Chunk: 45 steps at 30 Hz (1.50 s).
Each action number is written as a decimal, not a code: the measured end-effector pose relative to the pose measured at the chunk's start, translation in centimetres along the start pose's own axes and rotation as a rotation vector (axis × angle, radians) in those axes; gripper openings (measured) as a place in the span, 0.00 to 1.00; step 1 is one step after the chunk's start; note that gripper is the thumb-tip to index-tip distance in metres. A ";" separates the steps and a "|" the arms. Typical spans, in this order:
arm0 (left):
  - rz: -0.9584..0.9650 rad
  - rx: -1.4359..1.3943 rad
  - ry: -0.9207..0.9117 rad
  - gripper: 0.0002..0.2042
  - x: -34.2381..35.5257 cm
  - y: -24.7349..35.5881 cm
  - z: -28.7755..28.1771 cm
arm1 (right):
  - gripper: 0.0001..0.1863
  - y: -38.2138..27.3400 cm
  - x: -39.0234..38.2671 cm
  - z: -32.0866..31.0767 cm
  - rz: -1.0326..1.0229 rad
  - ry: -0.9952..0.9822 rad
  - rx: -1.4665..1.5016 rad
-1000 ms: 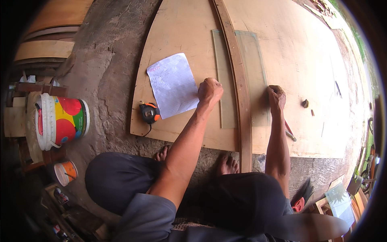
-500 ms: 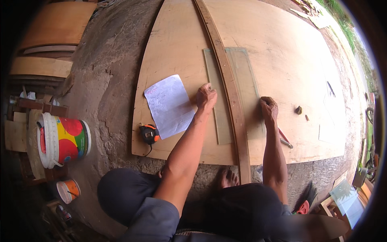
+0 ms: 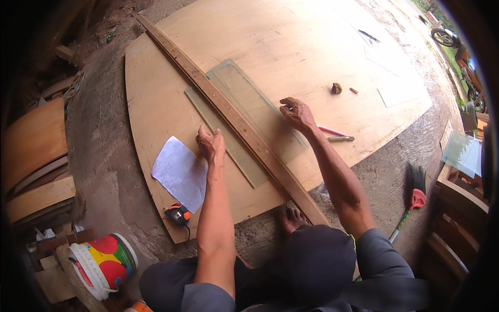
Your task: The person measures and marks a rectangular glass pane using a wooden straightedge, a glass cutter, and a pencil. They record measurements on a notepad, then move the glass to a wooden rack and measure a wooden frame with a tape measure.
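My left hand (image 3: 210, 143) is at the left edge of a rectangular glass pane (image 3: 244, 106), beside a lined paper (image 3: 176, 164), its fingertips slightly apart. My right hand (image 3: 296, 112) is at the pane's right edge, fingers loosely bent and apart. A long wooden batten (image 3: 182, 60) lies diagonally across the glass on a large plywood sheet (image 3: 156, 99). An orange-black tape measure (image 3: 177, 214) sits below the paper. A red pencil (image 3: 327, 130) and a cutter-like tool (image 3: 340, 139) lie right of my right hand, below a dark lump (image 3: 336, 88) and a small stub (image 3: 354, 90).
Curved wooden boards (image 3: 36, 140) and a colourful bucket (image 3: 106, 262) are at left. At right are a red broom (image 3: 418, 197), glass sheets (image 3: 462, 151) on wooden frames, and a motorbike wheel (image 3: 442, 37). My bare foot (image 3: 291, 218) is beside the batten's near end.
The view has turned, so the board and batten now lie more diagonally. Both hands' fingers have loosened from their tighter grip, and my right hand's fingers have spread a little.
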<state>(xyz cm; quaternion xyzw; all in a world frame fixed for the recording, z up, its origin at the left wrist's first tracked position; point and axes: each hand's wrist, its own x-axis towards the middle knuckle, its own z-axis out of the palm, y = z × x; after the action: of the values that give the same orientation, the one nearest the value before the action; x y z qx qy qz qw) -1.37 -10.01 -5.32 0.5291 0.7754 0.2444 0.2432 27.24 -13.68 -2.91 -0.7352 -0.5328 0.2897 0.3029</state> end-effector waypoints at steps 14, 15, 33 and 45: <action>0.283 -0.390 0.017 0.36 0.4 4.6 4.5 | 0.43 0.3 -28.8 -1.5 -0.033 -0.107 -0.274; 0.262 -0.432 0.021 0.37 0.4 4.7 4.8 | 0.44 0.6 -29.3 -1.5 -0.007 -0.093 -0.257; 0.272 -0.481 -0.082 0.52 0.3 3.9 6.3 | 0.39 1.6 -30.2 -0.8 0.140 0.029 -0.145; 0.261 -0.463 -0.141 0.50 -0.2 4.3 6.1 | 0.37 1.6 -31.3 -1.4 0.076 0.064 -0.246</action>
<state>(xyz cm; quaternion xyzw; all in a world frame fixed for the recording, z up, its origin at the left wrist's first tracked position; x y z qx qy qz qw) 5.52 -8.06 -7.21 0.5706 0.6052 0.4070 0.3775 20.95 -44.30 0.02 -0.7953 -0.5259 0.2101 0.2162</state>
